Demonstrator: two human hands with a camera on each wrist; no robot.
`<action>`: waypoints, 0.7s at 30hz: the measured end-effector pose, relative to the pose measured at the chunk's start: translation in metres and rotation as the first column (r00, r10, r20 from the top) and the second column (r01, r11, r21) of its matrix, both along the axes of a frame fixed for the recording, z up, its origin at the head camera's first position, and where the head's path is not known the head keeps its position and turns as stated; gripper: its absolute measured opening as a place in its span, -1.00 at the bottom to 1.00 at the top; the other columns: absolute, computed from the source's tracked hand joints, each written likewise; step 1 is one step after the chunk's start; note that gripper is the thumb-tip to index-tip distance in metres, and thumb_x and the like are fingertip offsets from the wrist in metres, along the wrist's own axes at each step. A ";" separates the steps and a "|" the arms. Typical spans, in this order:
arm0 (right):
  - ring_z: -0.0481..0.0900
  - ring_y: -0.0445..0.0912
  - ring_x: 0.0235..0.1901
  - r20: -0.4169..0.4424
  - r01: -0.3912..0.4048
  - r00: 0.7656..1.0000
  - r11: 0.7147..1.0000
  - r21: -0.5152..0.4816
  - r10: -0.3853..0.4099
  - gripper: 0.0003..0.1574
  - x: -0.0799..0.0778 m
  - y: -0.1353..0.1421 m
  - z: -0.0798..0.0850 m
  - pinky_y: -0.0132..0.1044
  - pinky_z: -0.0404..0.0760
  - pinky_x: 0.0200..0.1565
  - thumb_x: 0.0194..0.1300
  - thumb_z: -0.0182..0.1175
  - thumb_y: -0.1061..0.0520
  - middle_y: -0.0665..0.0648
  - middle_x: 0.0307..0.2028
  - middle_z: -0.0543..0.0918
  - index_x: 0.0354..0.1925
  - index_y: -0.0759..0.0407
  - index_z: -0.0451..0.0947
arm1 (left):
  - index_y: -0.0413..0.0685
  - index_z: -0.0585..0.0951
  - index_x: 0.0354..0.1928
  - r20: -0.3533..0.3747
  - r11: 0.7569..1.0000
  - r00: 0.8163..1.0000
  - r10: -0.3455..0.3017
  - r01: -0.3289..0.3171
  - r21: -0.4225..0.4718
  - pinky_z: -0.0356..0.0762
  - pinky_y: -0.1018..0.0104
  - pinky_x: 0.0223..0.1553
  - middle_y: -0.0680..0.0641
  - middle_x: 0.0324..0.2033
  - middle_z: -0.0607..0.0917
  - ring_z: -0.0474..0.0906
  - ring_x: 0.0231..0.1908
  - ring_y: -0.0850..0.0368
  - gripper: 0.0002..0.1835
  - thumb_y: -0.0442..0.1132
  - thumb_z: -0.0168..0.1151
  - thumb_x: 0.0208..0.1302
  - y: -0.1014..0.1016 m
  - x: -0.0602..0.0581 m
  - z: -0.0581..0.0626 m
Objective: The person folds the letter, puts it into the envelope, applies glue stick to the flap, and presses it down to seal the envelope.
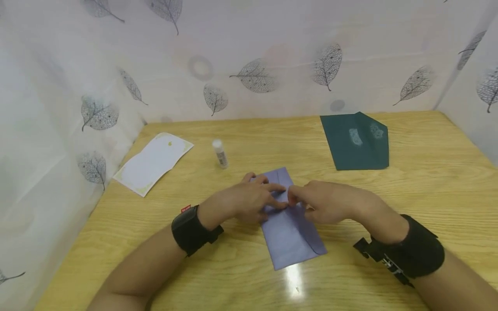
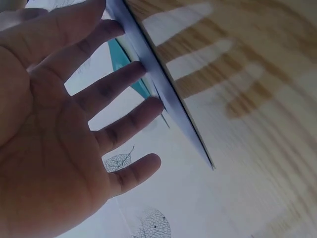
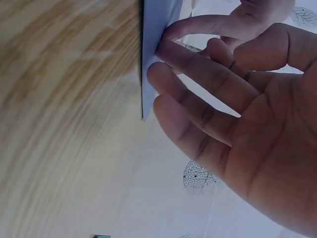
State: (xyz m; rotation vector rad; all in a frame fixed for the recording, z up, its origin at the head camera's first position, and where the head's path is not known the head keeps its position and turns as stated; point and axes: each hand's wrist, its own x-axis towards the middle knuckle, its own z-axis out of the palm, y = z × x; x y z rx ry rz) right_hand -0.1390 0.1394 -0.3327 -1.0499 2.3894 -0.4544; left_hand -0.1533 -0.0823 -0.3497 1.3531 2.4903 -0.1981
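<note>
A lilac envelope (image 1: 285, 233) lies aslant on the table, its long flap along the right side. My left hand (image 1: 254, 198) rests on its upper part with fingers spread; in the left wrist view, fingertips (image 2: 153, 105) touch the paper. From the right, my right hand (image 1: 328, 201) reaches over the flap, close to the left fingertips. Its fingers are slightly bent and touch the envelope (image 3: 151, 49) in the right wrist view, with nothing gripped. The part of the envelope under both hands is hidden.
A glue stick (image 1: 220, 154) with a white cap is behind the left hand. White cards or sheets (image 1: 153, 164) with a gold border lie at the left. At the back right is a dark green envelope (image 1: 354, 151) with whitish patches. A leaf-print curtain (image 1: 272, 65) borders the table.
</note>
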 end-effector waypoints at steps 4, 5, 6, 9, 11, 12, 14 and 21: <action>0.47 -0.22 -0.29 0.015 -0.001 1.000 1.000 0.000 0.001 -0.66 -0.002 0.001 -0.003 -0.22 0.52 -0.23 0.10 0.03 0.25 -0.04 -0.23 0.57 -0.12 -0.02 0.41 | 0.57 0.28 0.26 0.072 1.000 0.997 -0.010 0.009 0.006 0.07 -0.13 0.15 0.15 0.37 0.14 0.17 0.14 0.01 -0.39 0.09 0.19 0.13 -0.003 -0.004 0.001; 0.48 -0.21 -0.27 0.021 -0.002 1.000 1.000 -0.005 0.002 -0.66 -0.003 0.001 -0.003 -0.21 0.52 -0.22 0.10 0.03 0.25 -0.04 -0.21 0.57 -0.11 -0.02 0.41 | 0.57 0.28 0.26 0.093 1.000 0.996 -0.015 0.014 0.007 0.06 -0.13 0.15 0.15 0.37 0.13 0.16 0.15 0.00 -0.38 0.09 0.19 0.13 -0.004 -0.005 0.001; 0.49 -0.20 -0.26 0.023 -0.004 1.000 1.000 -0.011 0.004 -0.65 -0.003 0.001 -0.003 -0.20 0.52 -0.22 0.09 0.02 0.26 -0.04 -0.19 0.57 -0.11 -0.01 0.41 | 0.57 0.28 0.26 0.112 1.000 0.994 -0.019 0.018 0.006 0.06 -0.13 0.15 0.13 0.38 0.12 0.15 0.15 0.00 -0.38 0.10 0.20 0.13 -0.005 -0.006 0.001; 0.51 -0.17 -0.21 0.034 -0.004 0.999 1.000 -0.028 0.005 -0.64 -0.003 0.002 -0.003 -0.18 0.53 -0.18 0.09 0.01 0.28 -0.03 -0.15 0.58 -0.11 -0.01 0.41 | 0.58 0.29 0.25 0.143 0.999 0.989 -0.037 0.038 -0.002 0.06 -0.16 0.15 0.08 0.39 0.08 0.14 0.17 -0.04 -0.38 0.11 0.22 0.11 -0.006 -0.006 0.003; 0.51 -0.15 -0.19 0.041 -0.004 0.999 0.999 -0.032 0.005 -0.63 -0.003 0.003 -0.003 -0.16 0.53 -0.16 0.09 0.01 0.29 -0.03 -0.14 0.58 -0.11 -0.01 0.41 | 0.60 0.30 0.24 0.145 0.999 0.988 -0.045 0.047 -0.008 0.06 -0.17 0.15 0.05 0.39 0.07 0.14 0.17 -0.06 -0.38 0.11 0.23 0.09 -0.006 -0.006 0.004; 0.51 -0.15 -0.19 0.042 -0.003 0.999 0.999 -0.032 0.004 -0.63 -0.003 0.002 -0.003 -0.16 0.53 -0.16 0.09 0.01 0.29 -0.02 -0.14 0.58 -0.11 -0.01 0.41 | 0.60 0.30 0.24 0.144 0.999 0.988 -0.045 0.047 -0.009 0.07 -0.17 0.15 0.04 0.39 0.06 0.14 0.17 -0.06 -0.37 0.11 0.24 0.09 -0.006 -0.005 0.005; 0.51 -0.16 -0.20 0.039 -0.003 0.999 1.000 -0.027 0.004 -0.64 -0.003 0.002 -0.002 -0.17 0.53 -0.16 0.10 0.02 0.29 -0.03 -0.15 0.58 -0.11 -0.01 0.41 | 0.59 0.29 0.25 0.144 0.999 0.989 -0.039 0.040 -0.006 0.07 -0.15 0.16 0.04 0.39 0.07 0.14 0.16 -0.05 -0.35 0.11 0.25 0.08 -0.005 -0.005 0.005; 0.50 -0.20 -0.24 0.036 0.001 0.999 1.000 -0.019 0.000 -0.65 -0.003 0.002 -0.003 -0.19 0.53 -0.19 0.09 0.04 0.27 -0.03 -0.19 0.58 -0.12 0.00 0.42 | 0.23 0.12 0.38 0.138 1.000 0.990 -0.010 0.009 0.004 0.06 -0.09 0.20 0.07 0.33 0.25 0.14 0.19 0.02 -0.15 0.13 0.26 0.05 -0.005 -0.004 0.003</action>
